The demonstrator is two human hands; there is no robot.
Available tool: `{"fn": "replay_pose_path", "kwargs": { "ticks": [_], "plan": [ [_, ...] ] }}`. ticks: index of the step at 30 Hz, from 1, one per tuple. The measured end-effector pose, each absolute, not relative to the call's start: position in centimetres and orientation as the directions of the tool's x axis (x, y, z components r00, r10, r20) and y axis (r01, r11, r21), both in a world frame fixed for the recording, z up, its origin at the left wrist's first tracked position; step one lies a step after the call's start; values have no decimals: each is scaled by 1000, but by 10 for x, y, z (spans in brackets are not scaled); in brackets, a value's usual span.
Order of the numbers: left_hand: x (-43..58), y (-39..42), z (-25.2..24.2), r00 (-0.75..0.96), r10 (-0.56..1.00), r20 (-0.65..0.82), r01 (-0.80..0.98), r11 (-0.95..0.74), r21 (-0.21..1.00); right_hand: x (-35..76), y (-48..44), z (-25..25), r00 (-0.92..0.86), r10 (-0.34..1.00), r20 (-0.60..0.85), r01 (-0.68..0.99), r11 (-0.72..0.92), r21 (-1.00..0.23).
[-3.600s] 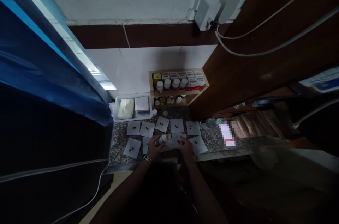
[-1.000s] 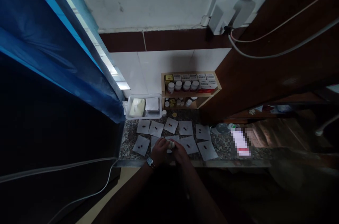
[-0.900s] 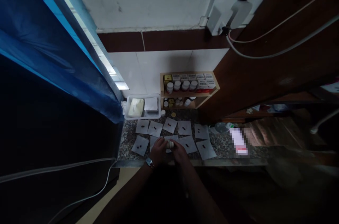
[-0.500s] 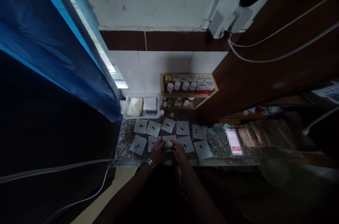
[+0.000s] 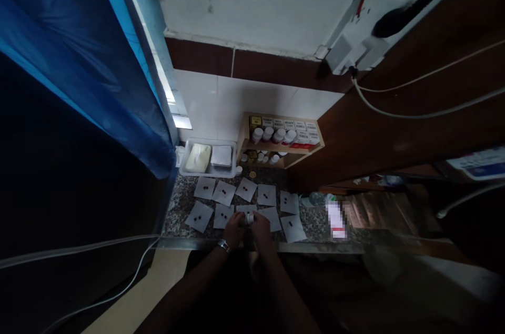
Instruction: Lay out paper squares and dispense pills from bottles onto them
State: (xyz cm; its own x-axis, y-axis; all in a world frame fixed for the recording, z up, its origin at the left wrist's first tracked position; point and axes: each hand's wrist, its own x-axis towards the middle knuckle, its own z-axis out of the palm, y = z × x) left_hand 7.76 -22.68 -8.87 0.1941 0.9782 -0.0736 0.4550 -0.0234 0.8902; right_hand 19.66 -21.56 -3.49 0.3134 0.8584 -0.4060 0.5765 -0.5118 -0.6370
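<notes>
My left hand [image 5: 233, 230] and my right hand [image 5: 261, 226] meet at the front of a speckled stone counter [image 5: 177, 208], both closed round a small white pill bottle [image 5: 248, 219] held between them. Several square white papers [image 5: 223, 193] lie in two rows on the counter around my hands, each with a couple of small dark pills on it. A wristwatch [image 5: 224, 245] sits on my left wrist.
A small wooden shelf [image 5: 282, 137] with bottles and boxes stands against the tiled wall. Left of it sits a clear plastic tray [image 5: 209, 159]. A blue curtain [image 5: 79, 76] hangs at the left. A wall socket with cables [image 5: 355, 55] hangs above right.
My right hand has come off the papers and joined the left on the bottle. Both hands now hold it close together near the counter's front edge. The view has tilted and shifted.
</notes>
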Motion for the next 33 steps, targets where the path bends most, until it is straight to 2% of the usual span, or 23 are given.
{"fn": "replay_pose_path", "kwargs": {
  "ticks": [4,7,10,13,16,19,25,28,33],
  "plan": [
    [76,-223,-84,188,980,-58,432,-30,901,202,-212,-43,412,836,-363,320,-506,-801],
    [70,-220,-78,166,985,-38,461,-43,886,204,-208,-53,424,792,-439,55,-506,-861],
    [62,-216,-71,153,988,33,544,-112,832,204,-207,-62,347,725,-596,-303,-515,-802],
    [53,-213,-61,291,944,154,603,-306,737,200,-209,-68,271,701,-660,-510,-477,-716],
    [46,-210,-53,426,877,221,616,-460,640,194,-211,-71,252,697,-672,-572,-453,-684],
    [42,-208,-48,462,854,241,630,-507,588,188,-212,-72,235,713,-661,-588,-437,-681],
    [38,-206,-50,454,860,235,604,-491,628,181,-211,-68,231,714,-660,-588,-438,-680],
    [37,-208,-55,392,898,200,593,-413,691,179,-210,-65,258,710,-655,-572,-434,-696],
    [32,-217,-66,159,987,34,534,-115,837,183,-202,-67,292,733,-614,-449,-462,-765]
  ]
}}
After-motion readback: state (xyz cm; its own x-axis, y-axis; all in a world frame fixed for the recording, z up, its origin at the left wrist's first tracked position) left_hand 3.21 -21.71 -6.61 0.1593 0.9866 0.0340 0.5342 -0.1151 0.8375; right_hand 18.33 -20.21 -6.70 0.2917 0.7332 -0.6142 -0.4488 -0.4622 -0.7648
